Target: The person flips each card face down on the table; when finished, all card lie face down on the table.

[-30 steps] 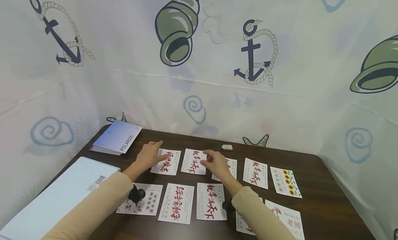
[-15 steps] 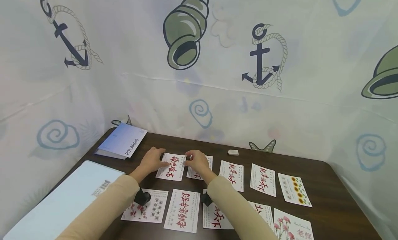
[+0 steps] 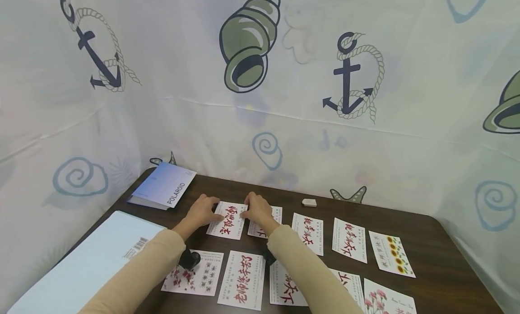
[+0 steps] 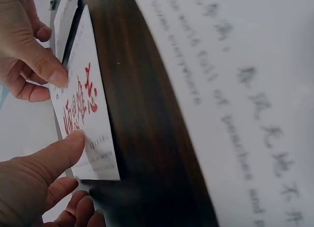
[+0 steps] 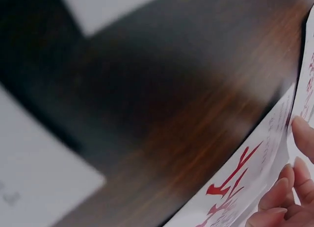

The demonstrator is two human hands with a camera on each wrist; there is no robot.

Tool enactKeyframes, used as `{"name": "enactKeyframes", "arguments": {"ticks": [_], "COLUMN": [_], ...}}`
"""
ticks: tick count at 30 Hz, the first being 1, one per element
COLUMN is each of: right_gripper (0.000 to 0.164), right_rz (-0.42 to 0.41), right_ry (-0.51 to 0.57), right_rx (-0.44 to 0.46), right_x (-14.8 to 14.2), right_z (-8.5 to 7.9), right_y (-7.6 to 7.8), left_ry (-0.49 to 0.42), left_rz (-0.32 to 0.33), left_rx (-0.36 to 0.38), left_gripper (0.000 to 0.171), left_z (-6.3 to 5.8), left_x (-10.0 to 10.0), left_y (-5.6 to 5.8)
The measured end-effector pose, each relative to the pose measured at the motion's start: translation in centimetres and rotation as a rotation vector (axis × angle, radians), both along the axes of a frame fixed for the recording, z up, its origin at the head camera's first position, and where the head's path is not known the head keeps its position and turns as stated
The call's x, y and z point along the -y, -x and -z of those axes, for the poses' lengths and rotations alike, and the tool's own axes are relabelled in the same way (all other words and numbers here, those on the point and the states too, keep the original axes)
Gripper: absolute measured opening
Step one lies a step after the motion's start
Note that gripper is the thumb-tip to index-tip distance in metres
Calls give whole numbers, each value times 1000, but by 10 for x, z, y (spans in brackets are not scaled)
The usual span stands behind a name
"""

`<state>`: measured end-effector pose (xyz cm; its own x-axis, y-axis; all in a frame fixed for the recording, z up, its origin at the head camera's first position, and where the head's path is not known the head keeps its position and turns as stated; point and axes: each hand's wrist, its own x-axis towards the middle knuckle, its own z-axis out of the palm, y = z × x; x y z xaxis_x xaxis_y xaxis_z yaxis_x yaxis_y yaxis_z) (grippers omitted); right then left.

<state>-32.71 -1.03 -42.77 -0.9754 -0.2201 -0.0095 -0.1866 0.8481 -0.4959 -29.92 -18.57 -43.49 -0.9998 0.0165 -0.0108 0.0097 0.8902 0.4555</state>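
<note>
In the middle of the head view, a thin paper card (image 3: 228, 221) with red brush script and square corners lies at the left end of the upper row. The left hand (image 3: 201, 212) pinches its left side, thumb flat on the printed face, fingers curled past the edge. The right hand (image 3: 259, 213) is narrow, thumb tip touching the card's right edge, fingers bent; I cannot tell whether they grip it. Beneath that hand lies a second card (image 3: 277, 214), partly covered.

Farther right in the row, a sunflower card (image 3: 392, 254) sits slightly turned. Lower down, near the left sleeve (image 3: 134, 269), is a blossom card (image 3: 203, 280); a pink-flower card (image 3: 387, 299) is cut off at the lower right. The table (image 3: 440, 260) is dark, streaked wood grain with rounded corners. At left lie a thick, blue-gradient album (image 3: 164, 185) and a flat, pale blue box (image 3: 97, 260). A white block (image 3: 309, 203) rests near the back edge. Behind hangs creased cloth (image 3: 300, 138) printed with anchors and shells.
</note>
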Motion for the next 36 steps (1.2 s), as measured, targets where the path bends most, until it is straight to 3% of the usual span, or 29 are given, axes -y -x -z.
{"name": "enactKeyframes", "arguments": {"ticks": [3,7,12,19,27,32,36], "right_gripper": [35,35,32,24,48,32,21], "right_rz": [-6,-10,-27,-131,-130,-155,-157], "right_ry": [17,14,-12,107,172,256,355], "right_rx": [1,3,-39,-39,1,-38,-156], "right_x": [-1,-1,5,22,36,30,21], "right_z": [1,6,7,7,-1,-8,-15], "right_y": [1,2,-10,-36,-50,-50,-49], "left_ry": [-58,-142,-193,-248,-339,-585,-824], "left_rz": [-26,-111,-199,-198,-227,-173,-84], "left_rx": [6,-12,-42,-59,2,41,85], "left_gripper": [55,43,26,20,26,34,49], "left_z": [2,4,1,-13,-23,-26,-24], "left_x": [0,-1,0,5,4,3,5], "left_y": [3,7,7,5,3,0,-2]}}
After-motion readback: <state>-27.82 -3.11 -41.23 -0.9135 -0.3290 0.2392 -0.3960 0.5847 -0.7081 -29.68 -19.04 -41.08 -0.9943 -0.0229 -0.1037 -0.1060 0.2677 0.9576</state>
